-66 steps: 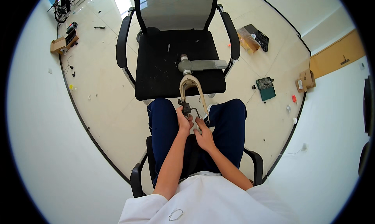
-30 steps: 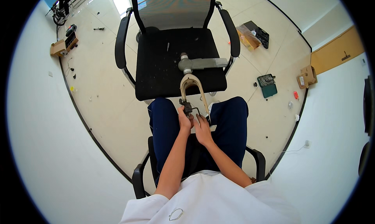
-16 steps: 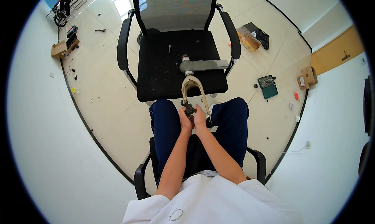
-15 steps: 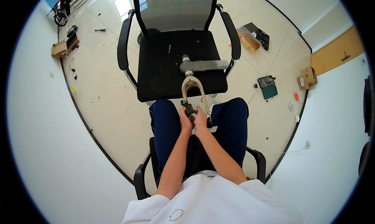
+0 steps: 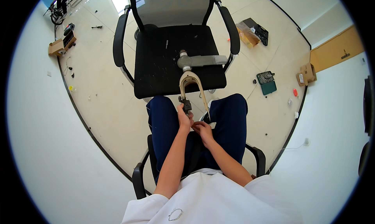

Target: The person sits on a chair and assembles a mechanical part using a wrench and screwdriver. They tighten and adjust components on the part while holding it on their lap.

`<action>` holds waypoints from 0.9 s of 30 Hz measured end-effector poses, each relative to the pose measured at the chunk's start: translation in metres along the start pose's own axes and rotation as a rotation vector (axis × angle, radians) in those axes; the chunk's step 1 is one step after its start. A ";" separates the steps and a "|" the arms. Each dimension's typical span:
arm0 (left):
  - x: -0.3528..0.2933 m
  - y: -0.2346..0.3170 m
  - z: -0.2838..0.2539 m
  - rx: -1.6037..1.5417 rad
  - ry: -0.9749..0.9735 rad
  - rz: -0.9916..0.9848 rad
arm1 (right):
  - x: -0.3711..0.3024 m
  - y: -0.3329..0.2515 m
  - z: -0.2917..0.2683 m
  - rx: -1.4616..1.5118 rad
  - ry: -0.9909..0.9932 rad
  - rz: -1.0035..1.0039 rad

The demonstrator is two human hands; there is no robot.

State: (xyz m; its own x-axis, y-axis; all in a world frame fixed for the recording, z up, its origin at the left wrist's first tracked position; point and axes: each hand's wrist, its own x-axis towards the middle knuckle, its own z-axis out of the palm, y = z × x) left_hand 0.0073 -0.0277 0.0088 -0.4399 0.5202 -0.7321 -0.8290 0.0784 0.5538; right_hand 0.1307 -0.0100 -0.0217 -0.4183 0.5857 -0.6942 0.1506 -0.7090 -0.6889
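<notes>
A beige fork (image 5: 198,83) juts toward me from a grey frame piece (image 5: 203,60) that rests on the chair seat. At the lower end of its left leg is a dark caliper-like metal part (image 5: 185,103). My left hand (image 5: 184,117) is closed around that part, thumb along its left side. Just to the right and nearer to me, my right hand (image 5: 203,129) is bent with its fingertips pinched together by my left fingers. Whatever the right fingertips hold is too small to make out. The fork's right leg ends free above my right hand.
The black office chair (image 5: 164,75) faces me, a small metal rod (image 5: 166,44) on its seat. An open green case (image 5: 267,83) lies on the floor to the right, with cardboard boxes (image 5: 307,74) by the wall. Another person (image 5: 62,1) is at the far left.
My right hand has come down and away from the dark part, its fingers now pinched lower. The left hand stays on the part. The view has shifted slightly.
</notes>
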 end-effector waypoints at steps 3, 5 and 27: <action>0.008 -0.002 -0.003 -0.004 -0.019 0.010 | -0.001 -0.006 -0.005 0.089 0.005 0.023; 0.012 -0.004 -0.004 -0.015 -0.043 0.006 | 0.007 -0.006 -0.005 0.104 0.053 0.031; -0.033 0.009 -0.004 0.047 0.131 -0.173 | 0.318 0.093 -0.109 -1.340 0.063 -0.233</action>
State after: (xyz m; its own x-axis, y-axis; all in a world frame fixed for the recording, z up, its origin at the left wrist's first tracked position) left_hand 0.0126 -0.0479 0.0361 -0.3356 0.3812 -0.8614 -0.8804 0.1982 0.4308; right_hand 0.1099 0.1531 -0.3291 -0.5176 0.6808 -0.5183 0.8445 0.3091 -0.4373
